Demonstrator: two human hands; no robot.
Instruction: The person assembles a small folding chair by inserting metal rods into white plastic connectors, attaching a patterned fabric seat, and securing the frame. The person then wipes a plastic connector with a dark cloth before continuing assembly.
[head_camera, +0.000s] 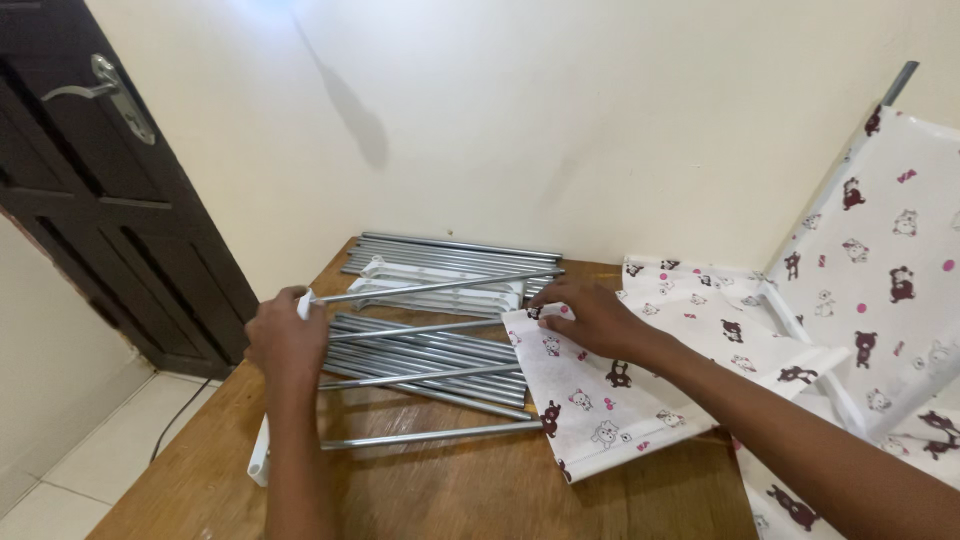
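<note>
The wooden table (440, 490) carries everything, its grain smooth and brown, set against a cream wall beside a dark panelled door (110, 200). To the right lies a white non-woven fabric panel (610, 400) printed with small brown bears and pink dots; it looks thin and limp, and another sheet of the same fabric (880, 260) stands tilted against the wall on a frame. Behind the hands, a bundle of grey metal tubes (430, 355) lies loose near white plastic connector bars (440, 285), all hard, slick and round.

The left hand (288, 345) is closed around the end of a white plastic connector piece (262, 450) that joins several tubes. The right hand (595, 318) rests half-curled on the panel's upper edge, fingertips pinching where a long tube (430, 288) meets the fabric.

The likely trouble: the smooth tube could slip out of its socket if the two hands pull apart, and the thin fabric might tear or bunch at the sleeve if forced. Loose tubes may also roll off the table edge when nudged.
</note>
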